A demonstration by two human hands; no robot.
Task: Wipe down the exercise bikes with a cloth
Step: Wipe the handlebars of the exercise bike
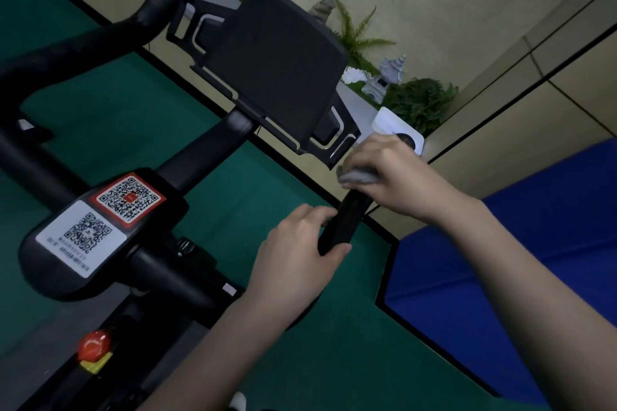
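On the exercise bike (200,157), the right hand (397,177) clenches a grey cloth (359,176) against the top end of the black handlebar grip (342,223). The left hand (297,243) wraps the same grip just below it. The dark console (273,67) stands beside both hands, and two QR stickers (128,198) (one red-framed) sit on the stem housing, above a red knob (95,345).

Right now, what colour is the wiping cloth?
Grey; the small crumpled cloth shows best in head view.

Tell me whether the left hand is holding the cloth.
No, the right hand grips the grey cloth; the left hand holds the bare handlebar.
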